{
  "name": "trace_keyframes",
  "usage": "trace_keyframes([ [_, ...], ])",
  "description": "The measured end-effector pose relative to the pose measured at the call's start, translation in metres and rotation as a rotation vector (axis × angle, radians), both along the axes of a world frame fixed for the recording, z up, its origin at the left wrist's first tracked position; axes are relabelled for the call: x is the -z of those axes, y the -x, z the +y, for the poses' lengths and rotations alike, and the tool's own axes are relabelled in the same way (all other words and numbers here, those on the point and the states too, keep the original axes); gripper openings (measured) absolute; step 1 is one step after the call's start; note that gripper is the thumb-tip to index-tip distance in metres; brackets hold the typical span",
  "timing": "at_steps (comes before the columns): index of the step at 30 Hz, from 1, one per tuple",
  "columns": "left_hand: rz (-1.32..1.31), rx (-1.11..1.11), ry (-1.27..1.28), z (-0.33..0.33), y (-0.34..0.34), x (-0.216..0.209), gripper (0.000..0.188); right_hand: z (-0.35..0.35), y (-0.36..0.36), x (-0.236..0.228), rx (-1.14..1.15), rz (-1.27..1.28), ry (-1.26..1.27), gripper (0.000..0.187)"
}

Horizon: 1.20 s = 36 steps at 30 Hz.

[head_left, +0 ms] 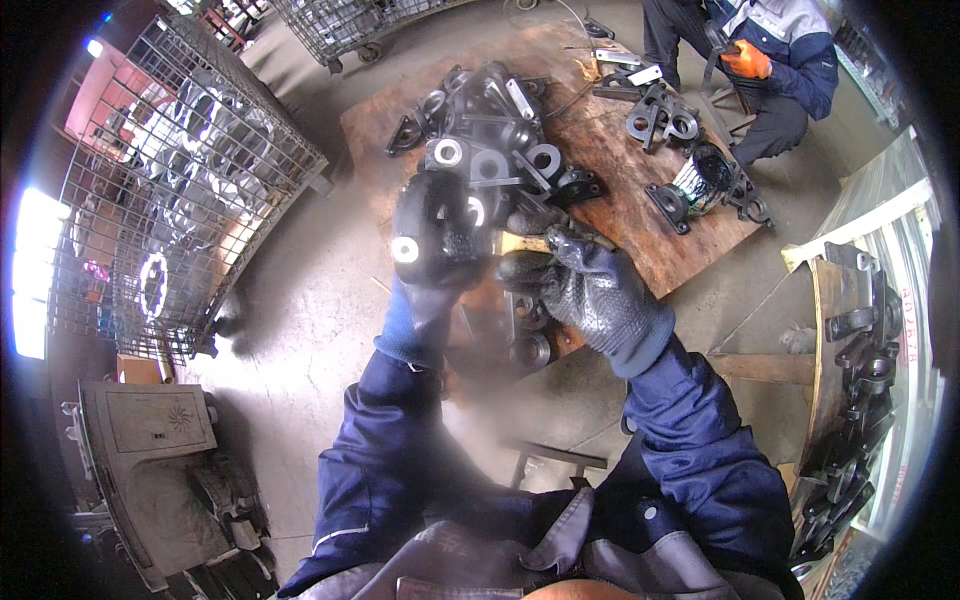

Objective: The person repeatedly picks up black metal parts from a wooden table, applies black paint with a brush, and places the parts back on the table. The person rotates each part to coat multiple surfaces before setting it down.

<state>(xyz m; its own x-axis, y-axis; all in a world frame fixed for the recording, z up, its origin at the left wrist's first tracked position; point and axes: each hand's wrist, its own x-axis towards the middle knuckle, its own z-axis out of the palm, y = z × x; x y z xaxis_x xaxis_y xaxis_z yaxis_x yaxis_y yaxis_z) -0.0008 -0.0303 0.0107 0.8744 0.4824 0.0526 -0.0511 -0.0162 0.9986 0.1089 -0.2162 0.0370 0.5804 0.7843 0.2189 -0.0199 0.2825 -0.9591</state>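
My left hand [463, 235], in a dark wet-looking glove, is closed around a black metal bracket [412, 215] with a pale-rimmed round hole. My right hand [600, 290], in a grey-black coated glove, grips a brush [522, 243] by its yellowish handle, pointing left toward the bracket. The brush tip is hard to make out against the dark glove and part. Beyond both hands, a heap of black metal brackets [490, 165] with round holes lies on a stained wooden board [610, 210]. Below the hands, more brackets [530, 350] rest near the board's edge.
A black-smeared container [703, 178] stands among brackets on the board's right. At far right, a person with an orange glove [747, 60] sits. A wire cage [200, 180] of metal parts stands left; a crate [840, 300] holds black parts at right. A grey cabinet [150, 430] is lower left.
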Motion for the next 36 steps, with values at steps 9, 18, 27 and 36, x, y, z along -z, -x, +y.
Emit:
trace_keyframes([
  [9, -0.081, 0.035, -0.107, -0.008, -0.004, -0.01, 0.062, -0.01, -0.024, -0.015, -0.133, 0.005, -0.036, 0.028],
  [18, -0.126, -0.065, -0.449, 0.01, -0.009, 0.006, 0.06, -0.033, -0.045, -0.011, 0.128, -0.109, 0.023, 0.027],
  [27, -0.187, -0.208, -0.916, -0.006, -0.002, -0.007, 0.053, -0.012, -0.047, 0.012, 0.381, 0.362, 0.008, 0.041],
  [36, -0.097, -0.209, -1.15, -0.041, -0.015, 0.01, 0.056, -0.002, -0.022, -0.001, 0.355, 0.479, -0.296, 0.043],
])
